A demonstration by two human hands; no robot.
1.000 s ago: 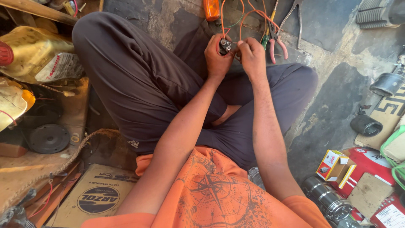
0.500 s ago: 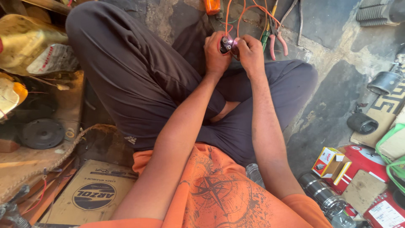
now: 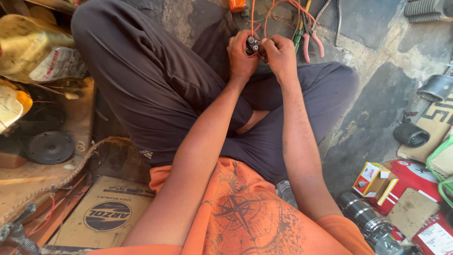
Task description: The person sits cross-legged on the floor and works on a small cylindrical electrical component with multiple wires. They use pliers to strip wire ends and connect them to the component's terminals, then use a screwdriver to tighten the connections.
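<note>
Little was shifted since before: small black part (image 3: 252, 45) was kept pinched by left hand (image 3: 241, 55) and right hand (image 3: 281, 54), both closed; pliers (image 3: 309, 38) lay just beyond, stone floor (image 3: 377, 118) open rightward.

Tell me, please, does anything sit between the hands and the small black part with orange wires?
Nothing visible: the left hand grips the black part, and the right hand pinches the orange wires beside it.

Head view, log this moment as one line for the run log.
left hand: grips small dark part | right hand: pinches orange wires at part | pliers: on floor
</note>
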